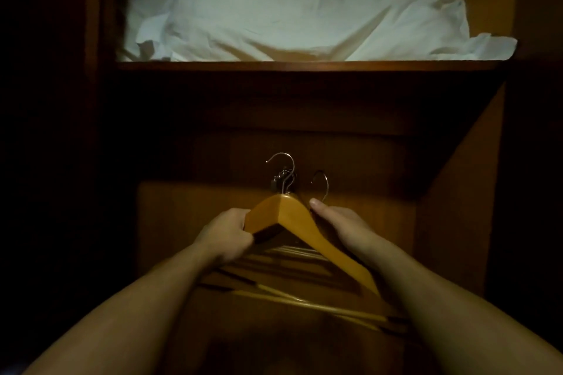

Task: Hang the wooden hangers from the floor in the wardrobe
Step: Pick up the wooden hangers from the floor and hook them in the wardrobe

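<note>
Wood hangers (pixel 292 219) bunched in both hands, inside dark wardrobe (pixel 475 143).
L hand (pixel 227 236) clamped on left end, R hand (pixel 338 224) gripping right arm; hooks (pixel 283 167) up; shelf (pixel 304 65) w/ white pillows (pixel 304 6) overhead.

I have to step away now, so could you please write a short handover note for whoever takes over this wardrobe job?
Left hand: gripping the left end of a bundle of light-brown wooden hangers with metal hooks.
Right hand: supporting the bundle's right arm, thumb up near a hook.
The bundle is held in front of the dark wooden wardrobe, below the shelf of white bedding.
Done: hangers picked up. The rail is not visible, and no hanger can be seen hung.
Left: hook each hanger on the rail.
</note>
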### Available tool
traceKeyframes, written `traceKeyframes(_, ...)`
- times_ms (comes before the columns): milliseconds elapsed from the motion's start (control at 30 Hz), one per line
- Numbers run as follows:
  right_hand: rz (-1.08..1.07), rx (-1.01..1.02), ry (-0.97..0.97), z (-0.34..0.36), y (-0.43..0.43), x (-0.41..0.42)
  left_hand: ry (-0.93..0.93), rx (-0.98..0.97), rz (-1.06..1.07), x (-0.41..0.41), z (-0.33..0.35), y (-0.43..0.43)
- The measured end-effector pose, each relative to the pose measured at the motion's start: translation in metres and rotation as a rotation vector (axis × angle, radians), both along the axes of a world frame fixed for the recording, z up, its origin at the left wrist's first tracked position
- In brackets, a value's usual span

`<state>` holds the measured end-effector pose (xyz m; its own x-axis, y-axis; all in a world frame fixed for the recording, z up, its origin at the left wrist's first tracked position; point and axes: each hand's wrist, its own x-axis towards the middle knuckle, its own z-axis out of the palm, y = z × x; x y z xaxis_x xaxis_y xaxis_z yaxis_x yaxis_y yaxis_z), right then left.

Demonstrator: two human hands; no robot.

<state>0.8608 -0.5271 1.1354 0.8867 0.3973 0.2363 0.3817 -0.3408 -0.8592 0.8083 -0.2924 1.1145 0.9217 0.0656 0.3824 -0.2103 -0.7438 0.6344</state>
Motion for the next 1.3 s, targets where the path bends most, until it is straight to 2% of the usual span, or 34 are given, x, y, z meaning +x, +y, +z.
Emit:
traceKeyframes(300, -0.14, 0.002, -0.121, -0.007, 0.032, 0.074, 0.017, 0.043, -0.087, 0.067, 0.013, 0.034)
traceKeyframes(667, -0.191, -0.026, -0.186, -0.001, 0.063, 0.134, 0.055, 0.105, -0.202, 0.122, 0.019, 0.049)
traceKeyframes(833, -0.202, -0.033, -0.179, -0.001, 0.074, 0.154, -0.03, 0.247, -0.178, 0.134, 0.005, 0.048)
traceKeyframes(967, -0.225, -0.047, -0.196, 0.001, 0.072, 0.166, 0.018, 0.338, -0.151, 0.141, 0.0, 0.038)
traceKeyframes(1067, -0.253, -0.022, -0.188, 0.0, 0.053, 0.177, 0.064, 0.305, -0.131, 0.154, 0.002, 0.029)
traceKeyframes(1167, -0.287, 0.015, -0.173, -0.002, 0.033, 0.183, 0.133, 0.175, -0.123, 0.17, 0.005, 0.024)
traceKeyframes(1300, -0.307, -0.022, -0.191, -0.005, 0.021, 0.19, 0.136, 0.071, -0.068, 0.19, 0.003, 0.028)
